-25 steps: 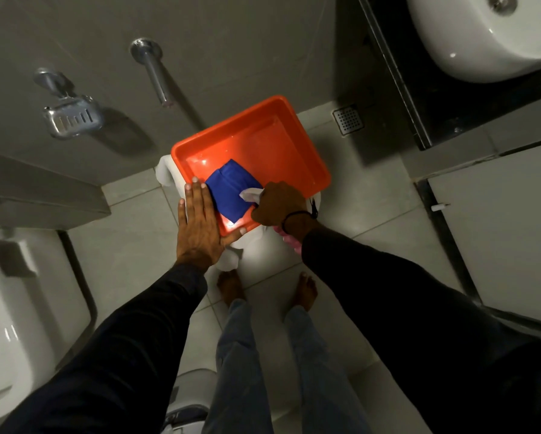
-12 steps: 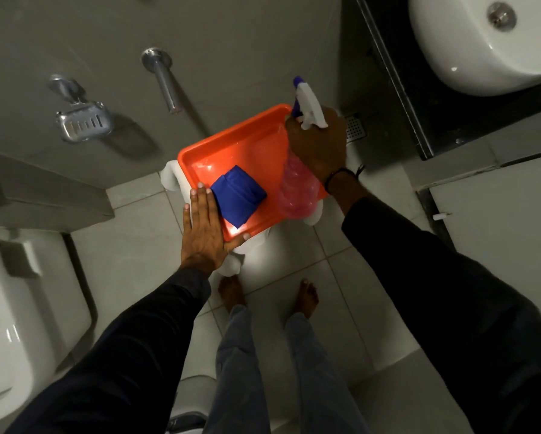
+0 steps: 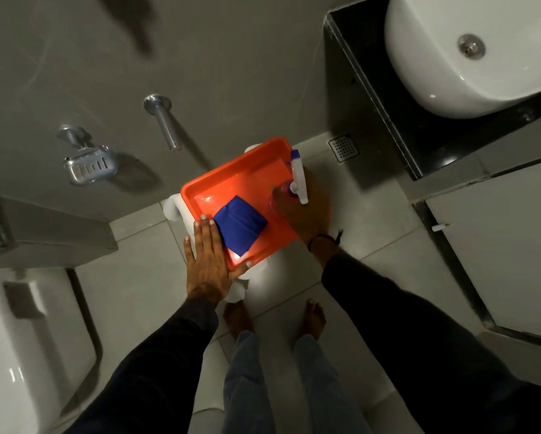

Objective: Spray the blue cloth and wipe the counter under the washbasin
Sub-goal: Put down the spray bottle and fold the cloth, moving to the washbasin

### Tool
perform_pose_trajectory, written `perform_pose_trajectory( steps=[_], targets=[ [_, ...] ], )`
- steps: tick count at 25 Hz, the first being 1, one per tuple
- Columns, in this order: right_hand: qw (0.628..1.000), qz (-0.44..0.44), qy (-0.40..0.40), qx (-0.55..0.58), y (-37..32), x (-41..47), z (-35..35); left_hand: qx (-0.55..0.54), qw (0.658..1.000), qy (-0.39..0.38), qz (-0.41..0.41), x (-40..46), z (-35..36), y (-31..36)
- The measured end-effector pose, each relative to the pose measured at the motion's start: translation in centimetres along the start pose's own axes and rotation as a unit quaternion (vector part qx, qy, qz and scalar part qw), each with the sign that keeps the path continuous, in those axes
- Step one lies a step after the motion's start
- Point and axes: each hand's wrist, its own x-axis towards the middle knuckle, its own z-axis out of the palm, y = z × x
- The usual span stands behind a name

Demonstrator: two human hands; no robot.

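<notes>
A folded blue cloth (image 3: 239, 225) lies in an orange tray (image 3: 231, 180) that rests on a white stool (image 3: 264, 285). My left hand (image 3: 208, 261) lies flat with fingers spread on the tray's near-left rim, beside the cloth. My right hand (image 3: 307, 213) grips a pink spray bottle with a white and blue nozzle (image 3: 297, 175) over the tray's right side, right of the cloth. The white washbasin (image 3: 469, 54) sits on a black counter (image 3: 388, 104) at the upper right.
A grey tiled wall carries a metal soap dish (image 3: 89, 167) and a chrome spout (image 3: 166, 125). A floor drain (image 3: 343, 148) lies by the counter. A white toilet (image 3: 15, 355) stands at the lower left. My bare feet are just behind the stool.
My right hand took the spray bottle from the tray's near side, raised it, and now holds it lower over the tray's right side. My left hand stayed on the rim.
</notes>
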Motion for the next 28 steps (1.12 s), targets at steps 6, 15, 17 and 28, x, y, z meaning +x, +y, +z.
perform_pose_trajectory(
  steps=[6,15,17,28],
  targets=[
    [0.99,0.106,-0.02,-0.091,1.2,-8.4,2.7,0.076,0.995,0.04,0.054,4.7,-3.0,-0.6],
    [0.951,0.292,-0.099,0.017,-2.2,-4.6,8.9,-0.08,0.991,-0.103,0.018,10.5,-5.0,0.5],
    [0.94,0.326,-0.089,0.05,-1.9,-4.3,8.4,-0.118,0.984,-0.13,-0.027,10.3,-6.1,0.5],
    [0.894,0.353,-0.166,0.222,3.4,-8.7,-12.2,-0.523,0.817,-0.157,-0.183,-4.4,-9.3,14.6]
  ],
)
